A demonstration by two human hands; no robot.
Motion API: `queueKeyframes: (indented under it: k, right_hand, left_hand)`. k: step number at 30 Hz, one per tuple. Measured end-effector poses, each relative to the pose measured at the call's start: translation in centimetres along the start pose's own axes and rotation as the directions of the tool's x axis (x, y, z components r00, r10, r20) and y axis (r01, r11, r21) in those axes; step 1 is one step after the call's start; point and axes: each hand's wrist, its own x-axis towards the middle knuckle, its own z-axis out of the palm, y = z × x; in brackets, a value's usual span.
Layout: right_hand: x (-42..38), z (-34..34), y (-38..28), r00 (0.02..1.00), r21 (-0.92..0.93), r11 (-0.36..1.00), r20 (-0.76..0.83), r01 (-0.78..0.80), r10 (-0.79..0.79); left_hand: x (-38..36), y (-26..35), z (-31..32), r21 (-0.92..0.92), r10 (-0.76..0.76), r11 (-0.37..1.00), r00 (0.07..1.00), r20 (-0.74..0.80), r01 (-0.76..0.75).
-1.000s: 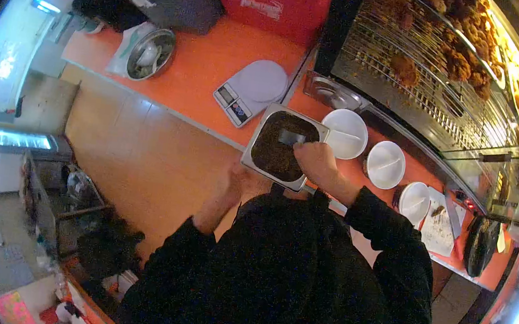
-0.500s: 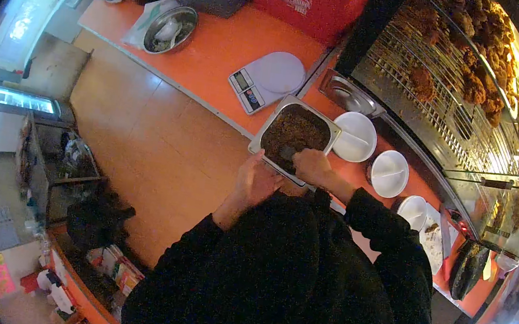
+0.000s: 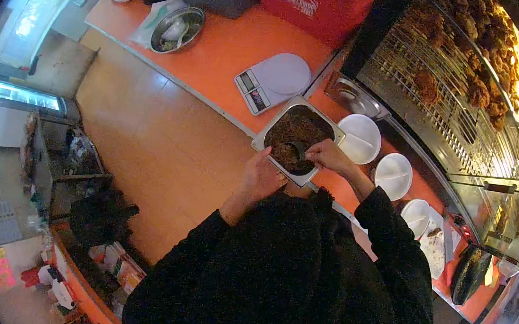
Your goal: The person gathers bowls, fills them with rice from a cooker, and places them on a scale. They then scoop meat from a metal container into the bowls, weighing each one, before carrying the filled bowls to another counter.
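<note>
A steel pan (image 3: pixel 335 130) full of dark brown shredded food stands at the front edge of the orange counter (image 3: pixel 234 49). My left hand (image 3: pixel 261 174) grips the pan's near corner. My right hand (image 3: pixel 328 156) is over the pan, closed on a spoon (image 3: pixel 299 147) whose bowl is in the food. Two white divided plates (image 3: pixel 361 139) (image 3: pixel 392 175) lie just right of the pan.
A white digital scale (image 3: pixel 269 79) sits left of the pan. A steel bowl (image 3: pixel 175 27) and a red cooler (image 3: pixel 312 0) are further back. A glass case with fried pieces on racks (image 3: pixel 470 78) runs along the right. More white dishes (image 3: pixel 418 215) lie further right.
My right hand has moved back across the pan with the spoon, from the near edge toward the pan's right side. My left hand has closed in on the pan's near corner.
</note>
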Motion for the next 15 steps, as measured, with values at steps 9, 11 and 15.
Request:
queueKeyframes:
  k: [9, 11, 15]
  right_hand:
    - [-1.8, -0.9, 0.0, 0.981, 0.088, 0.994, -0.175, -0.072, 0.086]
    - [-2.1, -1.1, 0.6, 0.977, 0.125, 0.991, -0.198, -0.052, 0.076]
    - [-2.5, -1.3, 1.1, 0.956, 0.122, 0.992, -0.287, -0.027, 0.061]
  left_hand:
    - [0.5, 0.2, -2.6, 0.02, -0.129, 0.991, 0.988, -0.081, 0.131]
    - [0.3, 0.5, -3.4, 0.065, -0.121, 0.989, 0.979, -0.164, 0.133]
    - [-0.7, 1.0, -2.8, 0.325, 0.26, 0.939, 0.847, -0.463, -0.11]
